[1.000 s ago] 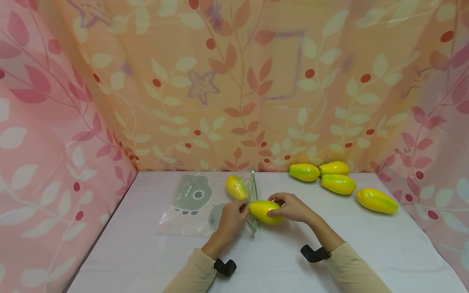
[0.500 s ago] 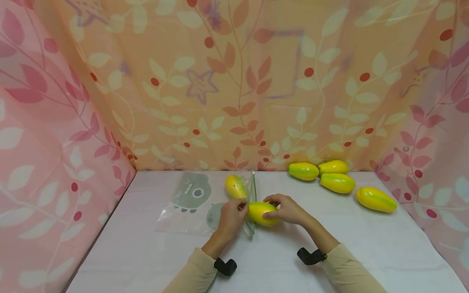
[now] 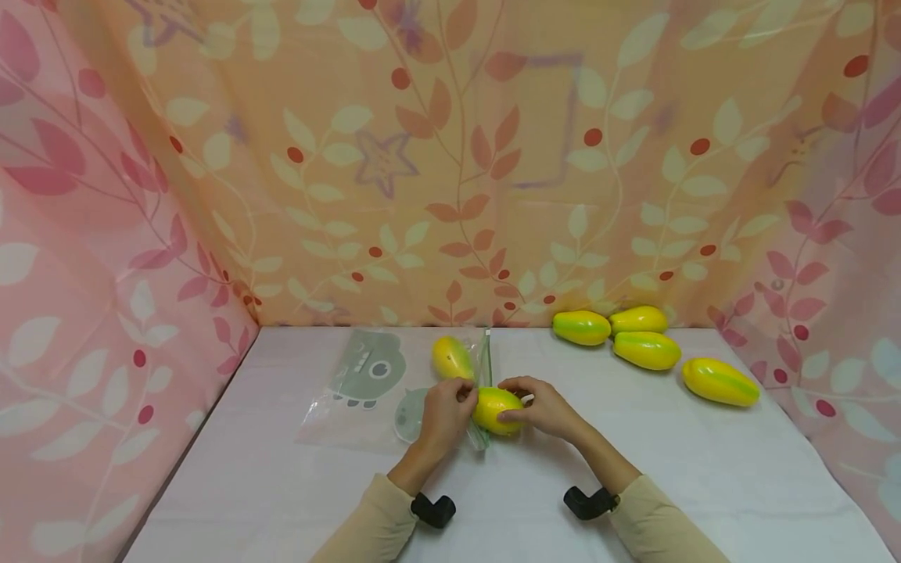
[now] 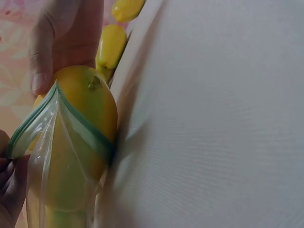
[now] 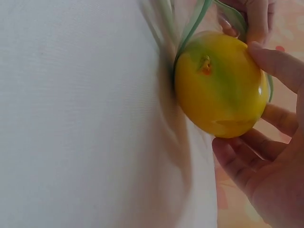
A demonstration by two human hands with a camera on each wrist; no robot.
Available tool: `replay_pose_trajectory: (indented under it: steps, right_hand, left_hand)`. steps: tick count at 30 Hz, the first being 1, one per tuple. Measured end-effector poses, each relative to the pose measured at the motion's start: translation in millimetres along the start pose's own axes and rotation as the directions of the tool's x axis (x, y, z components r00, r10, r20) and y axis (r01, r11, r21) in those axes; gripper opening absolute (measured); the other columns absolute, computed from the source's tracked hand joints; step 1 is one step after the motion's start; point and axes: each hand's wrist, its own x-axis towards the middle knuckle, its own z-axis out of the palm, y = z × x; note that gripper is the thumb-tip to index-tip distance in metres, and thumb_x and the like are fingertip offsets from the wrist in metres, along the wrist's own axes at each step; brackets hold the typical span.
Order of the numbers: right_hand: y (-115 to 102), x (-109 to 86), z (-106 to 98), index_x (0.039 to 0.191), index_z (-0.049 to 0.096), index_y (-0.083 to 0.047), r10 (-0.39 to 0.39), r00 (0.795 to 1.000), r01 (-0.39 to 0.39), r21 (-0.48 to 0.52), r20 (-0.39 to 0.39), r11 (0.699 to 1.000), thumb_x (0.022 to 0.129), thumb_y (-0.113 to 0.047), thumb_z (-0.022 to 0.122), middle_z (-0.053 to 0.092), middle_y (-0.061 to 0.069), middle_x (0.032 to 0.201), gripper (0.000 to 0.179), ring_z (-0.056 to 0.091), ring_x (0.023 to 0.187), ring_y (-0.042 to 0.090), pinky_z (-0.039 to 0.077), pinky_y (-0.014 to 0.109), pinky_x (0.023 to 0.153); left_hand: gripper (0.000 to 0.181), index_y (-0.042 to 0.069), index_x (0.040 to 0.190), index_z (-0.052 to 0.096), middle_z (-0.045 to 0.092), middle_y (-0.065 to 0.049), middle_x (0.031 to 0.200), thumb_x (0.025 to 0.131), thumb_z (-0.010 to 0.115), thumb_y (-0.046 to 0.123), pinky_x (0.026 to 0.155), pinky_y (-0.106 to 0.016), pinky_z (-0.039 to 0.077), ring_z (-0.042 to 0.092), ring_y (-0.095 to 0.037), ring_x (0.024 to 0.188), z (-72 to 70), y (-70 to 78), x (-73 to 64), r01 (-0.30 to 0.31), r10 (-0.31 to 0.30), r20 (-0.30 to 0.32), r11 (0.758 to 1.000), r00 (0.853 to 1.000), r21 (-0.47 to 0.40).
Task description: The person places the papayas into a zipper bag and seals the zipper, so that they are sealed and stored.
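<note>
The white table (image 3: 296, 500) is under everything. The clear bag (image 3: 383, 391) lies on it, its green mouth (image 3: 486, 356) at 3 o'clock. The left hand (image 3: 443, 414) pinches the mouth's edge, likely to hold it open. The right hand (image 3: 545, 407) curls thumb and fingers round the back of a yellow fruit (image 3: 496, 411), probably leaving its front free, partly inside the mouth. Another fruit (image 3: 450, 356) sits inside at 2 o'clock. Four loose fruits (image 3: 646, 350) lie 1 to 3 o'clock from the right hand.

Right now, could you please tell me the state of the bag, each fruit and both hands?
Clear bag: mouth open.
Inner fruit: lying inside the bag.
Held fruit: partway into the bag's mouth.
Four other fruits: outside the bag, lying on the table.
Left hand: pinching the bag's edge.
Right hand: gripping the held fruit.
</note>
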Motion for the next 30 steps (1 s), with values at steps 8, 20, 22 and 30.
replay_pose_trajectory:
  steps: [8, 20, 22, 30]
  right_hand:
    - [6, 0.8, 2, 0.127, 0.061, -0.006, -0.054, 0.998, 0.05, 0.11, 0.036, 0.993, 0.081, -0.028, 0.079, 0.063, 0.011, 0.127, 0.055, 0.058, 0.112, 0.026, 0.052, 0.031, 0.092]
    - [22, -7.2, -5, 0.128, 0.058, -0.005, 0.005, 1.0, -0.005, 0.165, -0.001, 0.986, 0.086, -0.026, 0.074, 0.064, 0.015, 0.118, 0.05, 0.06, 0.102, 0.023, 0.054, 0.031, 0.086]
    - [23, -6.2, -3, 0.127, 0.058, -0.005, 0.011, 1.0, -0.009, 0.171, -0.007, 0.985, 0.086, -0.027, 0.074, 0.065, 0.014, 0.116, 0.049, 0.061, 0.099, 0.021, 0.053, 0.026, 0.082]
    - [20, 0.4, 9, 0.127, 0.058, -0.002, 0.009, 1.0, -0.007, 0.213, -0.008, 0.977, 0.087, -0.023, 0.073, 0.066, 0.018, 0.115, 0.048, 0.061, 0.094, 0.02, 0.056, 0.028, 0.073]
  left_hand:
    - [0.011, 0.001, 0.088, 0.073, 0.069, -0.006, 0.078, 0.087, 0.068, 0.011, 0.061, -0.015, 0.05, 0.058, -0.008, 0.065, -0.7, 2.0, 1.9, -0.006, 0.006, 0.012, 1.0, 1.0, -0.016]
    - [0.01, 0.002, 0.089, 0.073, 0.069, -0.007, 0.079, 0.087, 0.069, 0.011, 0.061, -0.015, 0.051, 0.058, -0.008, 0.066, -0.9, -4.8, 2.6, 0.003, -0.003, -0.001, 0.999, 1.0, -0.037]
    - [0.01, 0.002, 0.09, 0.073, 0.07, -0.006, 0.08, 0.087, 0.069, 0.011, 0.062, -0.015, 0.051, 0.058, -0.008, 0.066, -1.4, -4.1, 3.0, 0.002, -0.002, -0.003, 1.0, 1.0, -0.027]
    - [0.012, 0.001, 0.092, 0.072, 0.07, -0.008, 0.082, 0.089, 0.068, 0.012, 0.062, -0.014, 0.051, 0.058, -0.009, 0.066, -4.8, 4.5, 4.4, 0.017, -0.016, 0.022, 0.999, 1.0, -0.045]
